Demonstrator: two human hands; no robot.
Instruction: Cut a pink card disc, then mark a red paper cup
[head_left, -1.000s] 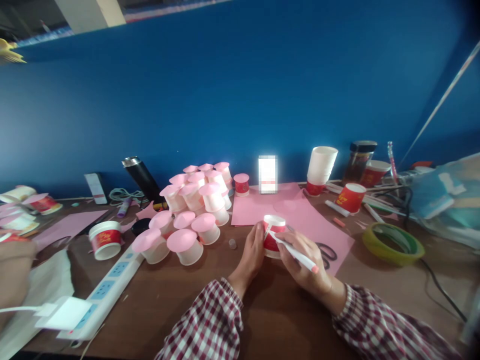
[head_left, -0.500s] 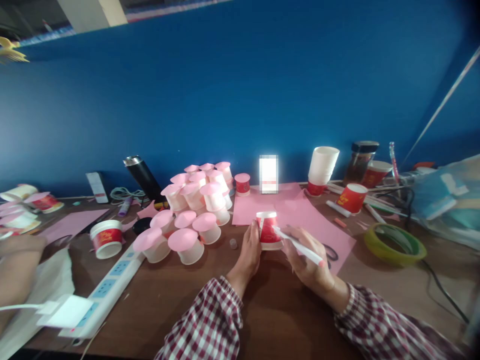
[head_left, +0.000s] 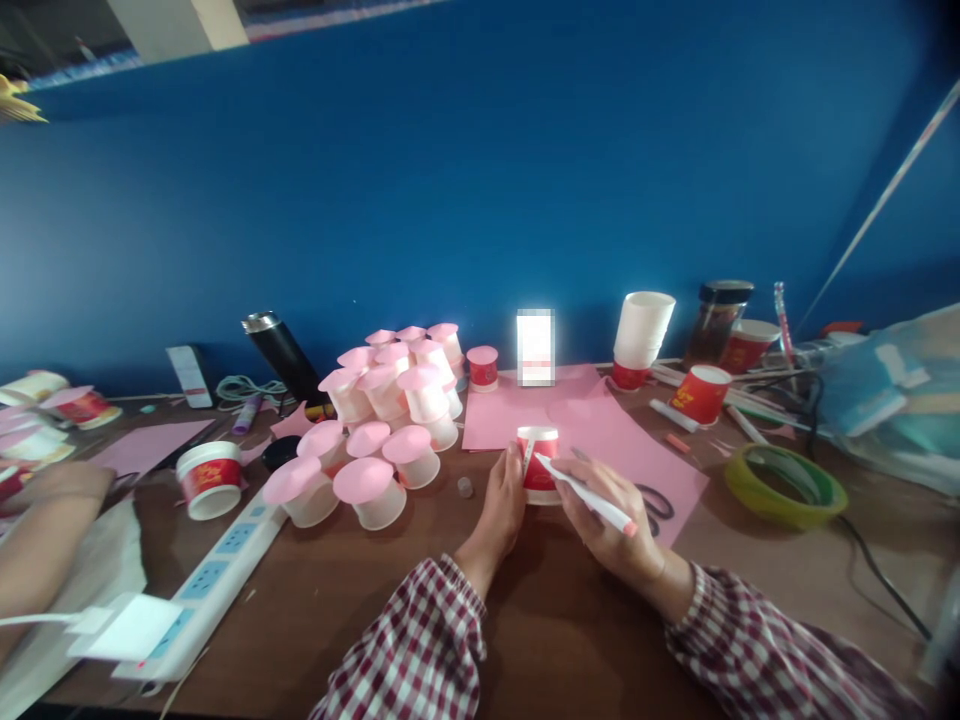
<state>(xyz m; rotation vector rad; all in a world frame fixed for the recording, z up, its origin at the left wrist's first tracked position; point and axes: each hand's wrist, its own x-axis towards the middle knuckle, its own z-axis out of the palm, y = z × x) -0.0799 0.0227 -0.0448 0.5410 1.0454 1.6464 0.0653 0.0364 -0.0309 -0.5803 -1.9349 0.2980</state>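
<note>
Head view: two hands on a small red cup at centre frame.
Right hand (head_left: pixel 611 525) is closed around a white pen (head_left: pixel 586 496), tip against the red cup (head_left: pixel 538 465); left hand (head_left: pixel 504 502) cups its other side, fingers loosely curled. Cup stands at the pink paper's (head_left: pixel 622 440) near edge. Left of it, pink-topped cups (head_left: pixel 375 420) cluster; farther back, a white cup stack (head_left: pixel 643 330).

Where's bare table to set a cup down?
Free: brown table in front, between the sleeves; also between the pink paper and the tape roll. Crowded: pink-topped cups beside the left hand, and the back right.
</note>
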